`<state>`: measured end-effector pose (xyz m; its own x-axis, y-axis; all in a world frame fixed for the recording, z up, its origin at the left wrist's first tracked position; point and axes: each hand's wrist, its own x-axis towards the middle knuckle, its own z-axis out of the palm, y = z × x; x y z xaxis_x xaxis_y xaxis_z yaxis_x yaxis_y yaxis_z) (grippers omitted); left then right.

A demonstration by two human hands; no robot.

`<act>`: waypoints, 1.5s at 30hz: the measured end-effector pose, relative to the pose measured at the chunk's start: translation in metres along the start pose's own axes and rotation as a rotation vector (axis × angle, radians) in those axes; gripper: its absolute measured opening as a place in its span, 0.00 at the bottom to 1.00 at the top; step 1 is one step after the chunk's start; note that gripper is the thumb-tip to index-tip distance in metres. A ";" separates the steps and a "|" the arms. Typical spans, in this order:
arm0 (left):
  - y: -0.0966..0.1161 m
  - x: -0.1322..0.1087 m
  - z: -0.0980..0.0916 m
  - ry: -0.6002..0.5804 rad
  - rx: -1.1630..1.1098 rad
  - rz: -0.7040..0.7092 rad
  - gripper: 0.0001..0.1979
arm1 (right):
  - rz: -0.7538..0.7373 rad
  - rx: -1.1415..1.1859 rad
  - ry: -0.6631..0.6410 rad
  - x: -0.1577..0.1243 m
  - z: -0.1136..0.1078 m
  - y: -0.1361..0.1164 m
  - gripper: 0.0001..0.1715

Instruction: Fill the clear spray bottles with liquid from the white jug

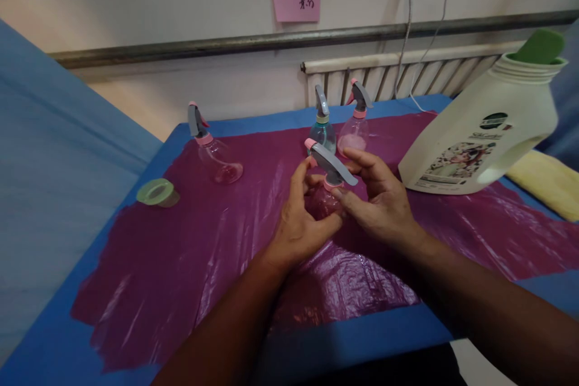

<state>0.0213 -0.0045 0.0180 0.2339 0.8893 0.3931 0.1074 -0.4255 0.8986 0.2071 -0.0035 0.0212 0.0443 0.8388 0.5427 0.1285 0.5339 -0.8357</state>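
We held the spray bottle point(333, 174) between the near and far edges of the tabletop point(58, 338), left hand point(296, 223) grasping its body, right hand point(384, 199) its collar point(333, 185), apparently adjusting it, the next move needing steady support.

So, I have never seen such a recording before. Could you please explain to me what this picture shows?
Of course. There is no machine: each grip is a person's bare hand. The single picture comes from a camera worn on the head, looking forward and down.

The left hand curls around a grey-topped spray bottle; the right hand has its thumb at the bottle's neck.

A purple plastic sheet covers much of the blue surface. On it are a green cup, three other spray bottles and a large pale jug. A yellow cloth lies beyond the jug.
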 end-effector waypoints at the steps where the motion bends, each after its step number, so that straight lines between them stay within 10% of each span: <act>1: -0.001 0.000 -0.001 0.002 0.002 -0.001 0.52 | 0.006 0.004 -0.012 0.000 0.000 -0.001 0.39; 27: 0.002 0.000 -0.001 -0.012 -0.010 -0.049 0.53 | -0.018 0.031 -0.012 0.001 -0.001 -0.001 0.41; 45: -0.005 -0.001 0.000 -0.023 0.054 0.022 0.61 | -0.022 -0.014 -0.061 -0.001 -0.004 -0.011 0.22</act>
<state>0.0203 -0.0035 0.0127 0.2589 0.8755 0.4079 0.1535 -0.4543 0.8775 0.2101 -0.0109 0.0303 -0.0195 0.8321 0.5544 0.1423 0.5511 -0.8222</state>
